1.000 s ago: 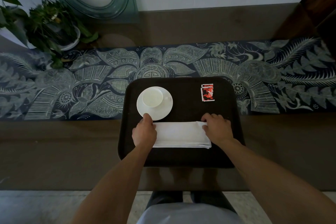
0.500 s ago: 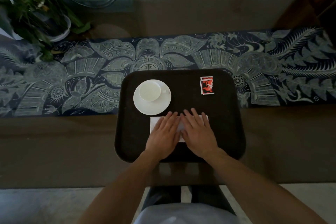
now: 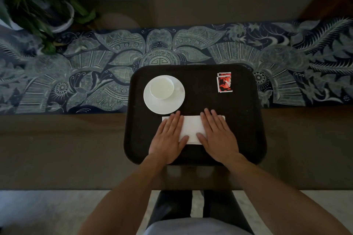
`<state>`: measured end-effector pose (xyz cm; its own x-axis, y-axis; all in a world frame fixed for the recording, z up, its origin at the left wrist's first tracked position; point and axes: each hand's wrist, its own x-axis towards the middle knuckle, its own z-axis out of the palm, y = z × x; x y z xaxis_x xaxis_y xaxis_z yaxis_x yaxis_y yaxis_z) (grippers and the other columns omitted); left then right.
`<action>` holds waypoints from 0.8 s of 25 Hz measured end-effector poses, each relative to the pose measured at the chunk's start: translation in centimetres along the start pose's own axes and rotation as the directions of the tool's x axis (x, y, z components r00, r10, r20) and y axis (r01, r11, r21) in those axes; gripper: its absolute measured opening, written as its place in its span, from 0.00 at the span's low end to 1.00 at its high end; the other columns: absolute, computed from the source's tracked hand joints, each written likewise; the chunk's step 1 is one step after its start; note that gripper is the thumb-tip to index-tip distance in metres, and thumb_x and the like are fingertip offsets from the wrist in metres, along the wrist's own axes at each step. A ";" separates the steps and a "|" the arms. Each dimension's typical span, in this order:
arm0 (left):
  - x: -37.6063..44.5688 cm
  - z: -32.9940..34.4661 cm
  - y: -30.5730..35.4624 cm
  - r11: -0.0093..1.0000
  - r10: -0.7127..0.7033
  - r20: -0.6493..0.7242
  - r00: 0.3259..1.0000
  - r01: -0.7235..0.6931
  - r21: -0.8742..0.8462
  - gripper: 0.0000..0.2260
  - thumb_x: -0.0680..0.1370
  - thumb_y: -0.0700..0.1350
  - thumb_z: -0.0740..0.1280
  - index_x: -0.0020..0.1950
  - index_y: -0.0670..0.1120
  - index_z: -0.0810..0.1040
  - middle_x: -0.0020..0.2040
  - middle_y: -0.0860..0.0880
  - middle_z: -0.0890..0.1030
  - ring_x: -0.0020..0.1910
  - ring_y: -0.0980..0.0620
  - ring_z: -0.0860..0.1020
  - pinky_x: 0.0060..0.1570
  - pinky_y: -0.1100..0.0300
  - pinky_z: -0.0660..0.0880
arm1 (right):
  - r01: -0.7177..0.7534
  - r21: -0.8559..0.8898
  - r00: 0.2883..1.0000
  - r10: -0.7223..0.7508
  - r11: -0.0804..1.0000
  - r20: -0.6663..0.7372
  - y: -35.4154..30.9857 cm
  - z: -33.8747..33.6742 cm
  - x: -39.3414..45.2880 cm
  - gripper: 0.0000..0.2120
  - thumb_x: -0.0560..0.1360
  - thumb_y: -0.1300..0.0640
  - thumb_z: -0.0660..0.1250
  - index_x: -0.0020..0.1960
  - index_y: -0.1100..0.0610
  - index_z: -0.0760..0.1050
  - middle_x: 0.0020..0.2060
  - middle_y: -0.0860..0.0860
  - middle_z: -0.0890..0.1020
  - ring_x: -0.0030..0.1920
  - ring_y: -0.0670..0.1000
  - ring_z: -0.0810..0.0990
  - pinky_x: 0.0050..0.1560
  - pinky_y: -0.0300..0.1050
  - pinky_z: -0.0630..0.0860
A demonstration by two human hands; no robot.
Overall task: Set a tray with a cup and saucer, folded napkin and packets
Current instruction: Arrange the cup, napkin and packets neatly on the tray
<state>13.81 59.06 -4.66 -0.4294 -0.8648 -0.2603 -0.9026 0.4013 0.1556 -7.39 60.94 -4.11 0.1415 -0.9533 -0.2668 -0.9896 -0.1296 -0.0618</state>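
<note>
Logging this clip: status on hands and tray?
Left hand and right hand flat on napkin. Cup, saucer, packets on tray. Nothing in the way.

Your forearms bare, no sleeve in sight up to frame edge. No watch, ring or band on left hand (image 3: 169,139) or right hand (image 3: 217,137). Nails short, plain. Fingers unmarked, no glove. At bottom of view, your light grey top, smooth fabric, no print visible. Below it, dark trousers on both legs, plain, seen from above. Footwear hidden from view.
</note>
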 end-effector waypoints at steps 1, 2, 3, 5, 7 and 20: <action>-0.3 -0.1 -0.6 1.000 -0.004 0.002 1.000 0.004 0.002 0.31 0.81 0.63 0.38 0.78 0.48 0.37 0.79 0.49 0.39 0.77 0.53 0.37 0.75 0.52 0.42 | -0.014 -0.017 1.000 0.014 1.000 0.000 0.3 0.0 -0.2 0.34 0.79 0.36 0.41 0.79 0.55 0.43 0.79 0.53 0.49 0.78 0.52 0.43 0.76 0.52 0.43; -0.6 -0.2 -1.1 1.000 -0.012 -0.002 1.000 0.012 0.001 0.31 0.81 0.63 0.38 0.78 0.48 0.37 0.79 0.49 0.39 0.77 0.53 0.37 0.75 0.52 0.42 | -0.015 -0.037 1.000 0.015 0.999 -0.002 0.6 -0.1 -0.4 0.35 0.79 0.36 0.40 0.79 0.55 0.42 0.79 0.53 0.48 0.78 0.52 0.42 0.76 0.53 0.42; -0.9 -0.2 -1.4 1.000 -0.020 -0.005 1.000 0.020 -0.006 0.31 0.81 0.63 0.37 0.78 0.49 0.36 0.79 0.50 0.39 0.77 0.53 0.37 0.75 0.52 0.41 | -0.008 -0.047 1.000 0.008 0.999 -0.003 0.8 -0.2 -0.6 0.35 0.79 0.36 0.40 0.79 0.55 0.42 0.79 0.53 0.48 0.78 0.52 0.42 0.76 0.53 0.42; -1.3 -0.3 -2.0 0.999 -0.030 -0.002 1.000 0.030 -0.016 0.30 0.81 0.62 0.38 0.78 0.49 0.36 0.79 0.51 0.39 0.77 0.53 0.37 0.76 0.51 0.41 | -0.006 -0.034 1.000 0.006 0.999 -0.001 1.5 -0.3 -0.9 0.34 0.79 0.36 0.39 0.79 0.54 0.43 0.79 0.52 0.48 0.78 0.52 0.43 0.77 0.54 0.43; -1.7 -0.3 -2.4 0.999 -0.039 0.008 0.999 0.039 -0.009 0.29 0.82 0.60 0.38 0.78 0.48 0.36 0.79 0.50 0.39 0.77 0.53 0.37 0.76 0.51 0.42 | -0.019 -0.012 1.000 0.019 1.000 0.019 2.3 -0.4 -1.2 0.35 0.79 0.35 0.37 0.79 0.53 0.41 0.79 0.51 0.46 0.79 0.53 0.44 0.77 0.54 0.43; -2.0 0.1 3.6 0.987 0.153 0.006 0.988 -0.152 -0.058 0.29 0.82 0.58 0.39 0.79 0.45 0.40 0.79 0.47 0.39 0.77 0.51 0.36 0.76 0.49 0.45 | 0.194 -0.067 0.981 -0.193 0.979 0.019 -1.3 0.1 -2.6 0.33 0.80 0.42 0.48 0.79 0.58 0.50 0.79 0.56 0.49 0.79 0.56 0.45 0.76 0.59 0.45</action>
<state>11.39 62.30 -3.69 -0.5624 -0.7915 -0.2391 -0.8234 0.5100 0.2488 -6.43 63.63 -3.43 0.3306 -0.9048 -0.2686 -0.9427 -0.3301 -0.0483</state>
